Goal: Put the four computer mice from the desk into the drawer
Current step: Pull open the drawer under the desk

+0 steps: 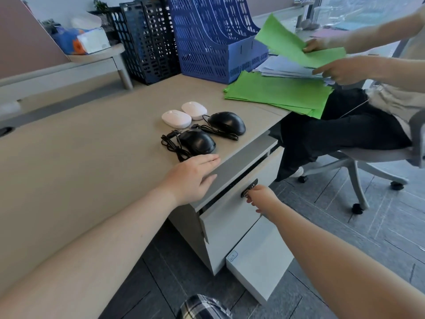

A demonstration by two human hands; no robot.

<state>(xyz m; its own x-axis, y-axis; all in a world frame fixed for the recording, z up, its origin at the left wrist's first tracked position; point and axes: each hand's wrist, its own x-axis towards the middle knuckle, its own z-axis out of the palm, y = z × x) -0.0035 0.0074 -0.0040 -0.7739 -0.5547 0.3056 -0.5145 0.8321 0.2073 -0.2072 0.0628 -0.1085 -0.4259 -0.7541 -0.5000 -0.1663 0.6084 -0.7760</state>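
Desk: the wide beige laminate desk (87, 143) carries all four mice near its front right edge; none has gone into a drawer, so by my reading the task is at its opening step.
Drawer: the top white metal drawer (232, 217) under the desk edge, with a dark lock or handle plate, looks barely cracked open at most; a lower white drawer (259, 259) juts out further. Opening comes first, then four transfers.
Left hand: the left hand (192, 178) lies palm down on the desk's front edge, fingers (207, 160) stretched flat and loosely together, holding nothing.
Right hand: the right hand (264, 200) is at the top drawer's front, fingertips curled at the dark plate; whether they actually grip it I cannot tell.
Near black mouse: the glossy black corded mouse (198, 142) with its bundled cable sits just beyond the left fingertips, close but apart.
Far black mouse: a second black corded mouse (227, 122) lies further back and right.
White mice: two small white oval wireless mice (176, 118) (194, 110) sit side by side behind the black ones, farthest from both hands.
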